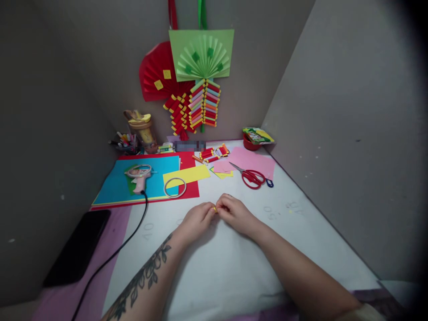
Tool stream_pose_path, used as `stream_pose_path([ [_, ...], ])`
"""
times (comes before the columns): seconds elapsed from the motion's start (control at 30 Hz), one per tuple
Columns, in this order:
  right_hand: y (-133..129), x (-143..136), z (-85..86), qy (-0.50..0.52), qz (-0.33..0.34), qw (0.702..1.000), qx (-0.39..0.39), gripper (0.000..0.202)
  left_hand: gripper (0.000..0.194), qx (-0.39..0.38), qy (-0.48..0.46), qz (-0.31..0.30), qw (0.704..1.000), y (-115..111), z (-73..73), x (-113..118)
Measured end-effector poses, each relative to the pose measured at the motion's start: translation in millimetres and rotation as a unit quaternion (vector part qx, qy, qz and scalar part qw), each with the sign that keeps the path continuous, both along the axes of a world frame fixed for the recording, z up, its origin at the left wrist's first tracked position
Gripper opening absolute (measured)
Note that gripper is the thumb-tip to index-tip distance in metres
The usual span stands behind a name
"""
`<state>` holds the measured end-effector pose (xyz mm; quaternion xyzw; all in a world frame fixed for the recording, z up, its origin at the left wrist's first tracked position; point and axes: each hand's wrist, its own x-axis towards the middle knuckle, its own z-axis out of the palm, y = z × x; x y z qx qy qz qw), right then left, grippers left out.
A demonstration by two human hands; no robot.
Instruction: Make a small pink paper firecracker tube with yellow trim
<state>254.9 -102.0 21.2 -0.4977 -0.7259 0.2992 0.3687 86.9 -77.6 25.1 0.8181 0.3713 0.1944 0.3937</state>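
Note:
My left hand [200,217] and my right hand [232,211] meet over the middle of the white table sheet, fingertips nearly touching. Between them a tiny yellow piece [215,209] shows, pinched by the fingers of both hands; it looks like paper, but most of it is covered. Beyond the hands lie red-handled scissors [253,177], a yellow paper strip [187,176] and a roll of tape [174,187]. Several small red paper rolls [210,154] with yellow ends sit farther back.
A glue gun [141,180] with a black cord rests on blue paper [110,180] at left, near a dark phone or tablet [78,247]. Pink paper [262,161] and a red bowl [250,143] are at back right. Paper fan decorations [204,55] hang on the back wall.

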Motion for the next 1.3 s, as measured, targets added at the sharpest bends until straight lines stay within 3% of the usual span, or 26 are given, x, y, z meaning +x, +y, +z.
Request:
stream_pose_path([
  [0.5,1,1,-3.4,-0.002,-0.001,1.0,0.018,0.013,0.034,0.009,0.0,0.012,1.0,0,-1.7,0],
  [0.83,3,12,3.3,0.042,-0.059,0.997,0.022,0.008,0.035,-0.013,-0.019,0.033,0.999,4,-0.7,-5],
  [0.97,0,5,1.2,0.054,-0.026,0.998,-0.004,0.017,0.035,0.003,-0.003,0.024,1.0,4,-2.5,-4],
  [1.03,-2,3,2.6,0.048,-0.02,0.999,-0.009,0.011,0.035,0.012,0.01,0.015,1.0,3,-2.5,-3],
  [1.17,1,16,9.8,0.081,-0.081,0.993,-0.028,0.008,0.034,0.021,0.019,0.025,0.999,4,-0.9,-4],
  [1.3,11,39,5.8,0.203,-0.159,0.965,-0.043,0.013,0.033,0.015,-0.021,0.067,0.997,6,-3.4,-7],
])
